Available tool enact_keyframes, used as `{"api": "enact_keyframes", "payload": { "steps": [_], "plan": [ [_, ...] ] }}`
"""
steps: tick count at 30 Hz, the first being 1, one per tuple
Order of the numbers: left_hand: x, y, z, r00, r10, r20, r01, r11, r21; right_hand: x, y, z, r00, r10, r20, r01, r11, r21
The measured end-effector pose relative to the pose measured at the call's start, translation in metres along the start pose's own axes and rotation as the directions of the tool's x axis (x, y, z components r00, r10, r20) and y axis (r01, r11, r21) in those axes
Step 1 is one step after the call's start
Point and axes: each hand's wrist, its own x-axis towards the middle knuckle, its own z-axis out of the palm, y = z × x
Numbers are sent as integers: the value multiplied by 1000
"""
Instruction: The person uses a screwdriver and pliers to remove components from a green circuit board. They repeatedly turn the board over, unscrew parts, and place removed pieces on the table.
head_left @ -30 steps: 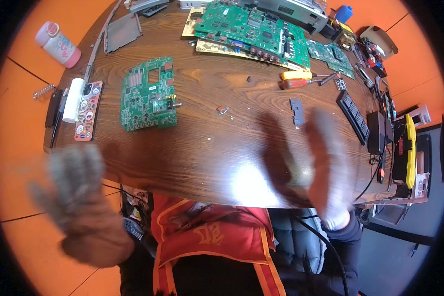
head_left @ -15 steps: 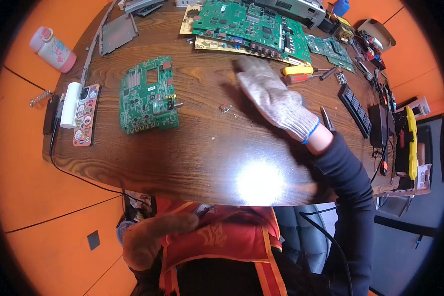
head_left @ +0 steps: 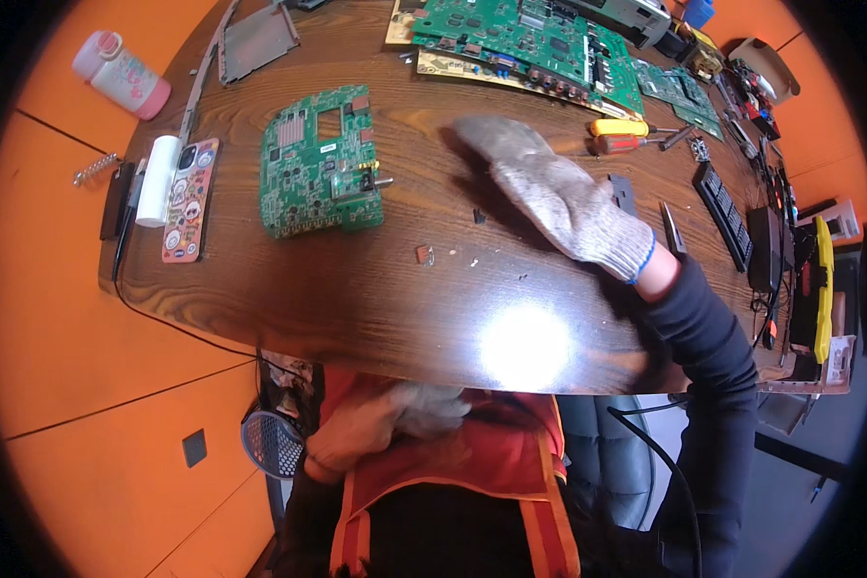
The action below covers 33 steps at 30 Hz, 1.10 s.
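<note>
My right hand (head_left: 554, 188), in a whitish knit glove with dirty fingertips, lies low over the table with fingers stretched out, seemingly holding nothing. A dark grey flat piece (head_left: 622, 194) shows beside its thumb side. To its left are a small black scrap (head_left: 479, 217), a small reddish-brown piece (head_left: 424, 254) and several tiny pale crumbs (head_left: 474, 262). My left hand (head_left: 395, 421), apparently gloved too, is below the table's front edge before the red apron (head_left: 453, 462); motion smears its fingers. A green circuit board (head_left: 318, 159) rests on the table further left.
Large stacked circuit boards (head_left: 520, 53) stand at the back. Yellow (head_left: 618, 127) and red (head_left: 615, 144) screwdrivers lie beyond my right hand, pliers (head_left: 672, 226) to its right. A phone (head_left: 190, 200), white roll (head_left: 159, 180) and bottle (head_left: 122, 75) occupy the left side.
The view has shifted slightly. The reddish-brown piece and crumbs now lie nearer the front edge; the black scrap and dark grey piece have come into sight. My left hand has moved right across the apron.
</note>
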Motion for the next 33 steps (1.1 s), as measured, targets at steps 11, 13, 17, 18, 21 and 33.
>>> {"api": "enact_keyframes", "payload": {
  "steps": [11, 13, 17, 18, 21, 33],
  "plan": [
    [62, -42, 3, 850, 367, 377, 159, 503, -850, -26, -36, 14, 964, -243, 112, 159, 858, 488],
    [63, -39, 10, 891, 272, 364, 240, 400, -885, -36, -44, 18, 997, 70, 7, -59, 767, 639],
    [36, -17, 26, 991, -116, -66, 35, 700, -714, -44, -60, 38, 893, 443, -78, -140, 437, 889],
    [33, -11, 26, 999, -45, 28, 50, 628, -777, -42, -62, 44, 908, 416, -54, -120, 379, 917],
    [27, -4, 24, 1000, 9, -2, -8, 705, -709, -28, -67, 71, 985, 110, -135, 86, 365, 927],
    [24, -5, 14, 979, 122, 163, 50, 632, -774, -19, -77, 71, 997, 8, 79, -66, 645, 761]
  ]
}}
